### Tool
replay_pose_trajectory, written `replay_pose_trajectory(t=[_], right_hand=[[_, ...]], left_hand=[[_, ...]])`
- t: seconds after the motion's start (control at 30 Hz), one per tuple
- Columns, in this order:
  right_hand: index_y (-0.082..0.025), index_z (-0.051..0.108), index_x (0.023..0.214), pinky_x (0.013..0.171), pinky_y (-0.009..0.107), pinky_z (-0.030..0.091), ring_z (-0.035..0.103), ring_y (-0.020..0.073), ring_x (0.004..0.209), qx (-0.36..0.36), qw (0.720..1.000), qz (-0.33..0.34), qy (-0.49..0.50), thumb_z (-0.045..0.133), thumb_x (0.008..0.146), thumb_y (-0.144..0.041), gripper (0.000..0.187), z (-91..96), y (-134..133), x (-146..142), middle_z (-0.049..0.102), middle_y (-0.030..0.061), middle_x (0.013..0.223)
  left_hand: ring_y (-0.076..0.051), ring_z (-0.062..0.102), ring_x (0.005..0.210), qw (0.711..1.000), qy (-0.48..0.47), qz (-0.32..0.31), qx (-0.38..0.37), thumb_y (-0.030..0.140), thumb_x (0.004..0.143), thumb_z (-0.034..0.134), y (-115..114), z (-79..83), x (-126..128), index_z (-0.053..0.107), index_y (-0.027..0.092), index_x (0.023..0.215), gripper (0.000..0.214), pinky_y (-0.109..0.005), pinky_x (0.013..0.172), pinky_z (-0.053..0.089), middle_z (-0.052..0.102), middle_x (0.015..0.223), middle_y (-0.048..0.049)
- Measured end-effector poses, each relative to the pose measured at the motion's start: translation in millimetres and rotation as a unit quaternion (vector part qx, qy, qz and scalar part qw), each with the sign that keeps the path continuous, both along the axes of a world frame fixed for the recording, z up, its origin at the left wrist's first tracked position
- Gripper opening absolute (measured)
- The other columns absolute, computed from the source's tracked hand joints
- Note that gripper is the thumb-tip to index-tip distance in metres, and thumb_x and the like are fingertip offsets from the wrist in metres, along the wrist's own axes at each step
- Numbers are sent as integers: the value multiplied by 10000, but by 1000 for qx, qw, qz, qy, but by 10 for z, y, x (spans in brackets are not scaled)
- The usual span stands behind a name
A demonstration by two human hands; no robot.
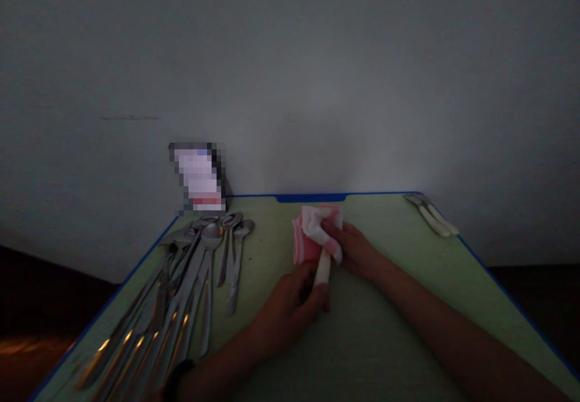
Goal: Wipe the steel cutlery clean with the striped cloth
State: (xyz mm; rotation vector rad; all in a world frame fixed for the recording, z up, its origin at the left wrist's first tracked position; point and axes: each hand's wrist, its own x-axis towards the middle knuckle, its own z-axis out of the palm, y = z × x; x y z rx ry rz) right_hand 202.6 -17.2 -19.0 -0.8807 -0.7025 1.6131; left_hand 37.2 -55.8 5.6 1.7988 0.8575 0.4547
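My left hand [296, 302] is closed round the white handle [323, 267] of a piece of cutlery, held over the middle of the table. A pink and white cloth [312, 233] wraps the other end, so I cannot tell whether it is a knife or another kind. My right hand [353, 245] pinches the cloth around that covered end, thumb on top. The handle points down toward me and slightly left.
Several metal spoons, forks and knives [199, 269] lie in a pile on the left of the green, blue-edged table [371, 341]. Two white-handled pieces of cutlery [432, 217] rest at the back right corner. A blurred phone [199, 175] leans against the wall [308, 75].
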Motion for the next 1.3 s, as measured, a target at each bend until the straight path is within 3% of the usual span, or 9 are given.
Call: replay_pose_trajectory(t=[0.13,0.27,0.47,0.7,0.87,0.97,1.13,1.3], right_hand=[[-163,616,847,578,259,411,531,138,592,-62,993,-12,98,575,728,-520,378,57,32,-7,614,7,650],[-195,614,765,618,268,436,546,143,594,-49,983,-7,177,516,764,-530,349,111,56,-1,619,-10,634],[-200,633,753,592,281,439,563,169,618,-29,995,27,96,609,703,-421,228,65,44,25,615,-9,612],[-181,643,786,607,251,432,554,126,599,-11,998,0,62,640,706,-375,210,11,-6,15,648,-3,689],[-164,631,880,640,276,443,583,156,651,-37,992,3,123,564,759,-458,325,83,28,-13,659,27,709],[-178,630,831,634,265,446,579,150,653,-22,988,20,152,539,764,-476,320,107,39,1,653,12,692],[-166,626,709,550,216,425,519,104,540,-24,995,14,100,676,642,-289,149,66,8,43,620,-27,607],[-149,624,730,520,221,404,513,114,542,-31,995,35,83,670,672,-310,177,39,-22,40,615,-9,603]], left_hand=[[-104,488,586,1000,-21,6,-14,308,910,355,-4,35,5,458,156,1056,234,-213,555,401,534,732,16],[-110,488,623,999,-29,-8,-18,311,903,387,-2,34,9,458,156,1097,259,-221,567,400,526,735,8],[-77,445,546,994,-97,19,-41,307,913,385,-6,-29,22,205,240,1320,450,-198,507,383,535,818,6],[-109,491,633,999,-11,-1,33,326,915,382,-14,-15,8,510,221,1159,296,-230,593,398,569,797,2],[-123,492,647,998,21,-16,55,329,910,383,-3,2,7,518,209,1141,293,-236,599,380,567,766,4],[-119,472,625,998,18,-12,59,314,900,392,-10,16,6,519,208,1118,274,-228,584,371,549,750,13],[-113,447,624,998,0,-19,58,286,862,455,-31,30,-23,498,221,1111,261,-212,570,372,497,764,19],[-121,466,665,996,-7,-60,62,233,828,496,-46,35,-47,499,233,1097,269,-218,600,392,537,834,4]])
